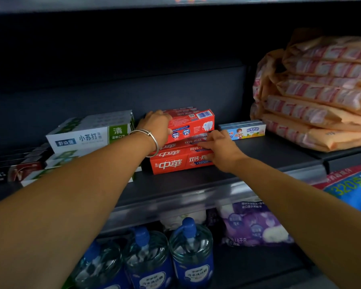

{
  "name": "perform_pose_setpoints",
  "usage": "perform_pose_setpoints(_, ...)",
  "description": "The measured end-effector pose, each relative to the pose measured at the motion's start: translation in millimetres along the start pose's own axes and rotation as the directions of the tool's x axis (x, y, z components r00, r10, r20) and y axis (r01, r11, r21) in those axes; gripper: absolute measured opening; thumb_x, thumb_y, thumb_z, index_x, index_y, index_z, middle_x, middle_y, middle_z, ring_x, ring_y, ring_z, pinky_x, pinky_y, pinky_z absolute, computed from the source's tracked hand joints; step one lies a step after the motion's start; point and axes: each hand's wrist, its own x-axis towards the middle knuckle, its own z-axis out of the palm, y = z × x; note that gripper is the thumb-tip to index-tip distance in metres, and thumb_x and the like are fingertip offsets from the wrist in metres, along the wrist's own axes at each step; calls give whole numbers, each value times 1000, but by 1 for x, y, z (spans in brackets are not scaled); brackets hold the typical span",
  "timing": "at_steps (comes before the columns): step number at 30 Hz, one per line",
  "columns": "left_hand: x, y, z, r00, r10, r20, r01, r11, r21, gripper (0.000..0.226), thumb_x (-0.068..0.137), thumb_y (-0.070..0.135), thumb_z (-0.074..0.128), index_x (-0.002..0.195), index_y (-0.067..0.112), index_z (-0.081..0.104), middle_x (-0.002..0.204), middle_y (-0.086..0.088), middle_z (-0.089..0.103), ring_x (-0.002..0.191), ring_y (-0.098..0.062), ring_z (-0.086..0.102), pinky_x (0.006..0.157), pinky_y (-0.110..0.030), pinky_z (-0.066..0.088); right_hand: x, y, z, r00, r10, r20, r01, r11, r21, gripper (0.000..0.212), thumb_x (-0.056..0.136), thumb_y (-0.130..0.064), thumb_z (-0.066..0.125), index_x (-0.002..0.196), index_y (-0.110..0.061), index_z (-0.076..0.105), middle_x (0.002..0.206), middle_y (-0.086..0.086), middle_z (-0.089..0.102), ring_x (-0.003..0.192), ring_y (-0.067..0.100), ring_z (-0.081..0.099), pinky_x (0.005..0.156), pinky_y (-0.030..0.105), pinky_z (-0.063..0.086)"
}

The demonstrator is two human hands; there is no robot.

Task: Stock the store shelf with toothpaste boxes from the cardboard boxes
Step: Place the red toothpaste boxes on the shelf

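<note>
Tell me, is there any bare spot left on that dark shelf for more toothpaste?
Yes. The shelf is bare in front of the small blue box, between the red toothpaste stack and the orange packs. A bare strip also runs along the front edge. The left side is crowded: green-and-white boxes sit close beside the red stack, where the left hand and right hand are.

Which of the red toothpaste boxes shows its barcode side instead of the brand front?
The top red toothpaste box, gripped by the left hand, sits tilted, showing a barcode. The lower red boxes, touched by the right hand, show the brand front.
</note>
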Motion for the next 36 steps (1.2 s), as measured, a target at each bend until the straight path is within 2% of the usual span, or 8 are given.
perform_pose_setpoints(4, 3, 0, 1, 1000, -1, 2, 1, 1000, -11, 43, 95, 23, 50, 136, 12, 45, 132, -12, 46, 124, -29, 41, 105, -40, 38, 2, -1, -2, 1000, -8, 12, 9, 991, -130, 46, 95, -25, 52, 140, -26, 42, 143, 3, 34, 132, 25, 24, 113, 46, 25)
perform_pose_setpoints(13, 6, 3, 3, 1000, 6, 10, -6, 1000, -4, 45, 95, 22, 50, 138, 10, 43, 134, -14, 44, 126, -30, 39, 106, -41, 36, 5, 1, 1, 996, -86, -17, 82, 981, -177, 43, 97, -22, 50, 139, -20, 45, 141, 6, 40, 130, 24, 31, 108, 36, 36)
perform_pose_setpoints(19, 7, 3, 4, 1000, 9, 1, -9, 1000, 5, 45, 95, 22, 51, 137, 10, 43, 135, -13, 44, 126, -30, 39, 106, -41, 36, 10, -1, 6, 998, -50, -25, 45, 984, -172, 41, 93, -22, 55, 133, -22, 51, 137, 9, 44, 126, 27, 41, 102, 37, 43)
perform_pose_setpoints(21, 7, 3, 5, 1000, 8, -1, -8, 1000, 6, 45, 95, 22, 51, 137, 10, 44, 134, -13, 45, 126, -30, 39, 106, -41, 36, 10, -2, 5, 998, -56, -39, 46, 975, -216, 39, 92, -19, 56, 132, -20, 53, 135, 9, 47, 128, 26, 38, 98, 37, 46)
perform_pose_setpoints(28, 6, 5, 7, 1000, 9, -15, -9, 1000, 4, 46, 94, 23, 52, 137, 10, 43, 136, -13, 44, 127, -29, 39, 106, -40, 37, 10, -5, 6, 998, -36, -56, 22, 969, -245, 40, 92, -21, 57, 132, -21, 52, 135, 6, 48, 129, 27, 36, 105, 44, 39)
perform_pose_setpoints(31, 5, 6, 8, 1000, 6, -28, -6, 1000, 8, 46, 93, 23, 54, 136, 10, 44, 135, -12, 45, 127, -29, 39, 105, -39, 38, 10, -4, 7, 984, 31, -173, -49, 994, -96, 34, 93, -24, 53, 126, -22, 57, 128, 2, 56, 124, 25, 41, 104, 42, 33)
perform_pose_setpoints(33, 4, 7, 7, 999, 0, -34, 1, 1000, 10, 46, 92, 23, 55, 136, 10, 45, 135, -12, 45, 127, -29, 40, 104, -39, 38, 13, -3, 3, 954, 153, -257, -125, 985, 120, 28, 93, -25, 54, 118, -16, 64, 119, 6, 62, 115, 25, 51, 98, 36, 41)
perform_pose_setpoints(36, 0, 9, 6, 999, 5, -38, -4, 1000, 28, 48, 91, 24, 57, 135, 9, 45, 134, -12, 45, 126, -29, 40, 103, -39, 38, 18, -4, -7, 890, 381, -250, -234, 853, 468, 40, 88, -35, 62, 114, -4, 59, 115, 11, 62, 102, 25, 61, 84, 29, 49)
